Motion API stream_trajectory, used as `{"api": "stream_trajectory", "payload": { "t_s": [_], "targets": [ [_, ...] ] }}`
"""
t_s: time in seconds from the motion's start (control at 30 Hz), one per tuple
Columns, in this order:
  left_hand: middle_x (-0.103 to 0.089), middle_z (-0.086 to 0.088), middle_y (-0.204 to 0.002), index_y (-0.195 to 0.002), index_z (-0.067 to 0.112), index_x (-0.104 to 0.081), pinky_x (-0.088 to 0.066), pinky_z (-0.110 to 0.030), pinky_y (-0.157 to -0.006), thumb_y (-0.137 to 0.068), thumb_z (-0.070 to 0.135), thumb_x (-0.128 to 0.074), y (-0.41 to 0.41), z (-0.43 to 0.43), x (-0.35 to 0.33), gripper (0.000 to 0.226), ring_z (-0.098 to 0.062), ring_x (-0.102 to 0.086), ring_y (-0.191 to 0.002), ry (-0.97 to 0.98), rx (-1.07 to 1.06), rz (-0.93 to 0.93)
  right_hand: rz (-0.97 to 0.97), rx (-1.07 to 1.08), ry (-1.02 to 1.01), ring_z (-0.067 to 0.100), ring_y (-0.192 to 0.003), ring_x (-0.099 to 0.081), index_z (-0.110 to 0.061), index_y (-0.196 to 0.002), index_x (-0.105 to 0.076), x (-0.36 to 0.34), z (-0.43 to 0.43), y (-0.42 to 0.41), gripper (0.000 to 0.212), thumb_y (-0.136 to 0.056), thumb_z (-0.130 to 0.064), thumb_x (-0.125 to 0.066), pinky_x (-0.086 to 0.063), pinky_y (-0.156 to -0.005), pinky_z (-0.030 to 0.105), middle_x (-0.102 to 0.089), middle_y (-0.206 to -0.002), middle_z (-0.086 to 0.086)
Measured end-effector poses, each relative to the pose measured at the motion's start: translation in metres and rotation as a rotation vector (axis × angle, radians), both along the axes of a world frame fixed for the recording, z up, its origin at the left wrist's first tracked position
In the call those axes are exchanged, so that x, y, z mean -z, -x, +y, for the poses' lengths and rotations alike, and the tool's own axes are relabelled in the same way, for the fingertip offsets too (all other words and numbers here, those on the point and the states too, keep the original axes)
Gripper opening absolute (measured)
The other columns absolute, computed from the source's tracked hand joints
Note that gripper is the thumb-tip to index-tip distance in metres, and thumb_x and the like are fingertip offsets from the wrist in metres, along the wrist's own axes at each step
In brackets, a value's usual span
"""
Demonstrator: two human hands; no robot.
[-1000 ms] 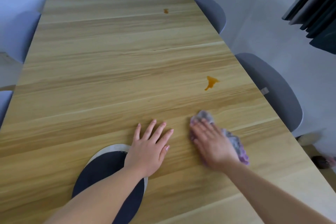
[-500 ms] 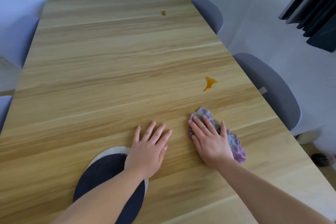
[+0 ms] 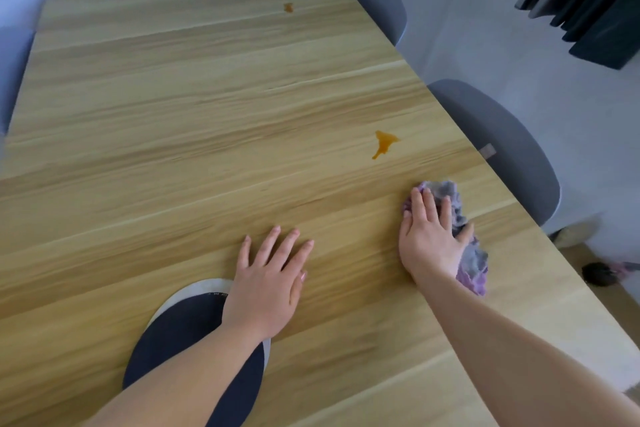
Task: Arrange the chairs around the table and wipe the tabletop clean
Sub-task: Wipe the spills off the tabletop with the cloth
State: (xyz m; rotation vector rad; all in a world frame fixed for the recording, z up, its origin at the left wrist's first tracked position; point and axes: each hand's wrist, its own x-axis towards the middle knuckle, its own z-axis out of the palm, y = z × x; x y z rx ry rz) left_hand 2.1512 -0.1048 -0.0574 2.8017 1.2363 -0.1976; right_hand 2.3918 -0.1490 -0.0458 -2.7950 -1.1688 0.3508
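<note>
Far left, just a blurry sliver of a grey chair (image 3: 14,73) tucked up against the long edge of the light wooden bench (image 3: 173,114). Closer in, near the front edge, a dark oval mat (image 3: 180,343) with a pale rim, lying flat on the wood and partly under the left forearm. Left hand (image 3: 266,281) palm-down on the bench, fingers straight and spread, holding nothing, heel of it over the mat's rim. Way up toward the far end, a small orange spot (image 3: 288,7). Further right and nearer, a bigger orange splash (image 3: 383,144) with a thin tail, well apart from the left hand and a bit beyond the right one, not touched by anything. Right hand (image 3: 429,236) flat on top of a crumpled grey-and-purple cloth (image 3: 446,191), fingers straight and pressing down rather than curled round it, thumb out to the side. Cloth sitting on the bench near the right edge, bunched up, poking out past the fingertips and beside the wrist. Along that right side, two more grey ones: a far chair (image 3: 381,3) and a near chair (image 3: 502,149), both pushed in with backs just beside the bench edge. Top right, a dark curtain (image 3: 588,3). Down on the floor, some dark fuzzy thing (image 3: 597,274), too blurry to call.
</note>
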Motion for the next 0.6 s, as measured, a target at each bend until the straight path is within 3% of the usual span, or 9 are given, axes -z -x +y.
{"api": "stream_trajectory", "payload": {
  "t_s": [0.07,0.17,0.2,0.3,0.37,0.43,0.5,0.6],
  "targets": [
    [-0.053,0.000,-0.138,-0.134,0.027,-0.049,-0.036,-0.056,-0.101,-0.100,0.036,-0.014,0.000,-0.002,0.000,0.050,-0.027,-0.047,-0.129,0.028,-0.009,0.008,0.023,-0.020,-0.022,0.019,-0.148,-0.003,-0.029,-0.151,-0.011,0.001,-0.001,0.032,0.051,-0.101,-0.036,-0.014,-0.006,-0.113,0.058,-0.006,-0.159,-0.012],
    [-0.052,0.000,-0.139,-0.134,0.027,-0.049,-0.027,-0.053,-0.103,-0.100,0.038,-0.004,0.001,-0.002,-0.001,0.058,-0.027,-0.046,-0.131,0.045,-0.030,0.029,-0.035,-0.449,-0.103,0.022,-0.129,-0.050,-0.026,-0.131,-0.057,0.011,-0.020,0.076,0.049,-0.090,-0.038,-0.031,-0.038,-0.100,0.057,-0.054,-0.137,-0.010],
    [-0.052,0.000,-0.139,-0.134,0.027,-0.049,-0.025,-0.052,-0.102,-0.099,0.039,-0.003,0.000,-0.002,-0.001,0.058,-0.027,-0.046,-0.131,0.037,-0.032,0.030,-0.019,-0.565,-0.061,0.021,-0.122,-0.057,-0.027,-0.124,-0.062,0.011,-0.025,0.076,0.048,-0.088,-0.039,-0.034,-0.043,-0.097,0.054,-0.060,-0.130,-0.010],
    [-0.052,0.001,-0.139,-0.135,0.028,-0.047,-0.032,-0.055,-0.103,-0.100,0.037,-0.007,-0.001,-0.002,-0.001,0.054,-0.027,-0.047,-0.130,0.008,-0.027,0.030,-0.094,-0.770,-0.040,0.021,-0.125,-0.054,-0.033,-0.128,-0.058,0.006,-0.010,0.031,0.047,-0.090,-0.042,-0.033,-0.039,-0.099,0.056,-0.058,-0.133,-0.011],
    [-0.053,0.000,-0.138,-0.133,0.027,-0.050,-0.040,-0.057,-0.099,-0.097,0.036,-0.021,-0.001,-0.002,-0.002,0.047,-0.027,-0.049,-0.129,-0.026,-0.014,0.016,-0.094,-0.556,-0.019,0.019,-0.144,-0.024,-0.041,-0.143,-0.033,0.004,0.005,-0.020,0.047,-0.098,-0.043,-0.024,-0.015,-0.111,0.057,-0.030,-0.153,-0.013],
    [-0.054,-0.001,-0.137,-0.132,0.026,-0.053,-0.041,-0.058,-0.097,-0.092,0.035,-0.029,-0.003,-0.002,-0.003,0.047,-0.028,-0.050,-0.128,-0.025,-0.009,0.004,-0.033,-0.149,0.039,0.020,-0.148,0.001,-0.043,-0.148,-0.015,0.000,0.010,-0.066,0.049,-0.099,-0.046,-0.018,0.000,-0.113,0.061,-0.007,-0.160,-0.009],
    [-0.054,-0.001,-0.137,-0.131,0.026,-0.054,-0.041,-0.058,-0.097,-0.090,0.035,-0.031,-0.004,-0.001,-0.004,0.047,-0.029,-0.050,-0.127,-0.030,-0.004,0.001,0.014,0.108,0.062,0.024,-0.147,0.006,-0.042,-0.148,-0.014,-0.005,0.008,-0.084,0.050,-0.098,-0.046,-0.016,0.003,-0.111,0.064,-0.001,-0.160,0.001],
    [-0.054,-0.001,-0.137,-0.131,0.026,-0.054,-0.040,-0.058,-0.098,-0.091,0.035,-0.030,-0.003,-0.001,-0.003,0.047,-0.029,-0.049,-0.128,-0.032,0.000,0.009,0.030,0.233,0.086,0.027,-0.147,0.007,-0.035,-0.151,-0.008,-0.003,0.021,-0.065,0.053,-0.098,-0.044,-0.014,0.001,-0.111,0.064,0.002,-0.160,0.006]
  ]
}}
